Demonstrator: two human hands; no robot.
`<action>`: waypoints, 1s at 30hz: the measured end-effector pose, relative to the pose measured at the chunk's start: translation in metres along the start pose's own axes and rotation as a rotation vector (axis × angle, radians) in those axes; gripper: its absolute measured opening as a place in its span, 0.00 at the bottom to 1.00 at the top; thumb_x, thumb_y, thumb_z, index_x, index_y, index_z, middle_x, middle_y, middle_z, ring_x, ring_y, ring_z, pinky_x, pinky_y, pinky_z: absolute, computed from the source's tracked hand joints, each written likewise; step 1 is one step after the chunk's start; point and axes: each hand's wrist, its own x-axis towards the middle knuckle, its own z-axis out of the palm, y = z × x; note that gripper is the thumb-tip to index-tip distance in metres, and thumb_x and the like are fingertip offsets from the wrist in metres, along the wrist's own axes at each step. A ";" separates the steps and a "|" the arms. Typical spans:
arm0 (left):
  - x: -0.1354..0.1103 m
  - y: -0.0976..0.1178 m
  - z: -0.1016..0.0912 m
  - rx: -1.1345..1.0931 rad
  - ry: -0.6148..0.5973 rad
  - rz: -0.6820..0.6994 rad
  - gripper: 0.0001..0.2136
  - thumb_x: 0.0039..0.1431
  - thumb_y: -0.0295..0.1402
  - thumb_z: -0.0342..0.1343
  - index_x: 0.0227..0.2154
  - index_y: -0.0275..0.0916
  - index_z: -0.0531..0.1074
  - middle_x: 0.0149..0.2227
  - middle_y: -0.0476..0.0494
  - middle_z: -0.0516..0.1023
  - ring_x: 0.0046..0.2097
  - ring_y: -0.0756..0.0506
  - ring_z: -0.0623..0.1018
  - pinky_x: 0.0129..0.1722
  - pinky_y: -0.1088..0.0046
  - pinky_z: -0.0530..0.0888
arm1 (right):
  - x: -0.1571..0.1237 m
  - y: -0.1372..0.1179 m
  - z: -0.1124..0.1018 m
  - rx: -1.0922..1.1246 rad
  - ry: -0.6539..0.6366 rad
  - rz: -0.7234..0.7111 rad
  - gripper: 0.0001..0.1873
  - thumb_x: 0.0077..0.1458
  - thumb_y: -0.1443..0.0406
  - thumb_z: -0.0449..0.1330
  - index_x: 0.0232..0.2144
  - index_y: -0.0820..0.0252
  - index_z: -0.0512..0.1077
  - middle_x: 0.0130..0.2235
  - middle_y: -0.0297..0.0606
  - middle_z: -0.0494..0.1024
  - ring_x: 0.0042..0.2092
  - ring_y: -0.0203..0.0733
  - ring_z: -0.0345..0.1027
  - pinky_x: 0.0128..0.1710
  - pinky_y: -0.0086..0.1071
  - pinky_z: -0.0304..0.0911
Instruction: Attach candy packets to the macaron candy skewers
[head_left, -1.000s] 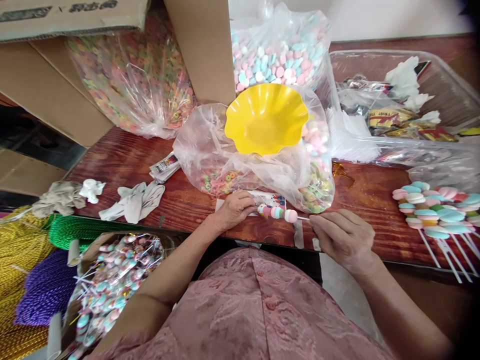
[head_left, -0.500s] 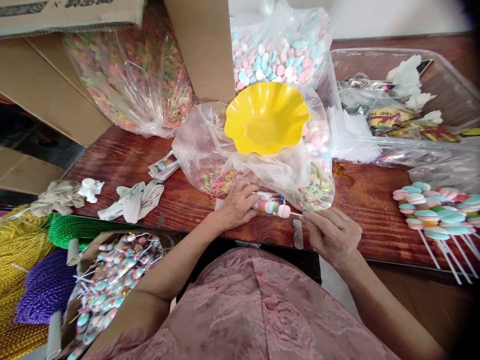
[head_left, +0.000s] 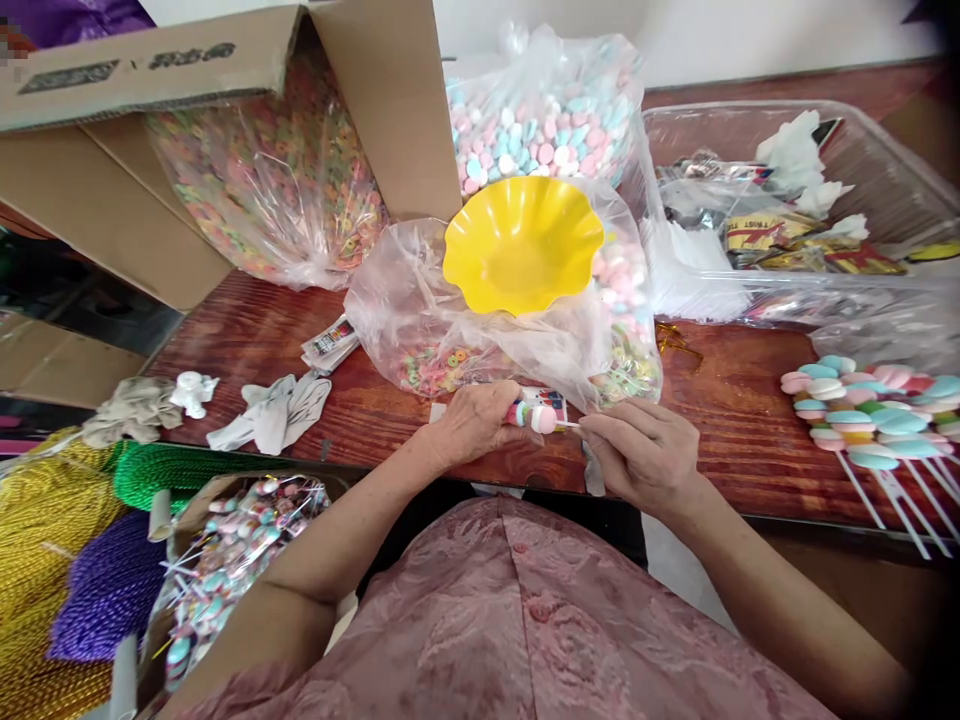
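Nearest the person, the left hand closes its fingers around the candy end of a candy skewer, just above the wooden surface. The right hand pinches the bare white stick. Risk: uneven pressure could bend the stick or slide candies off. Beyond, the yellow bowl sits tilted on a slack candy bag and could tip.

Bare table lies open to the right of the hands, up to the row of candy sticks. Straight ahead a candy bag with a yellow bowl blocks the way; rags clutter the left.
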 end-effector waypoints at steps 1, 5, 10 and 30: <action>0.000 0.000 -0.001 0.026 0.010 -0.022 0.23 0.59 0.56 0.54 0.36 0.38 0.65 0.31 0.46 0.75 0.32 0.46 0.74 0.30 0.71 0.62 | 0.001 0.001 -0.001 0.005 -0.037 0.005 0.05 0.57 0.73 0.60 0.34 0.61 0.70 0.30 0.38 0.76 0.32 0.38 0.68 0.31 0.32 0.60; 0.000 -0.001 -0.002 0.123 0.022 -0.055 0.24 0.57 0.57 0.55 0.34 0.37 0.66 0.32 0.43 0.75 0.34 0.44 0.74 0.30 0.71 0.60 | 0.004 0.002 -0.007 0.024 -0.152 0.087 0.05 0.60 0.70 0.57 0.31 0.60 0.71 0.28 0.36 0.76 0.30 0.37 0.68 0.31 0.32 0.58; 0.001 0.005 0.000 0.092 -0.030 -0.041 0.27 0.54 0.61 0.54 0.35 0.37 0.68 0.31 0.43 0.75 0.34 0.43 0.75 0.31 0.70 0.62 | 0.005 -0.002 -0.004 0.059 -0.227 0.178 0.09 0.62 0.68 0.55 0.30 0.59 0.71 0.27 0.33 0.75 0.29 0.35 0.67 0.31 0.32 0.57; -0.011 0.016 -0.012 -0.297 -0.237 -0.270 0.09 0.54 0.31 0.62 0.37 0.39 0.69 0.35 0.47 0.76 0.36 0.45 0.74 0.37 0.70 0.68 | 0.019 0.017 0.014 0.129 -0.291 0.165 0.11 0.62 0.67 0.53 0.28 0.59 0.71 0.25 0.34 0.73 0.28 0.35 0.64 0.30 0.31 0.52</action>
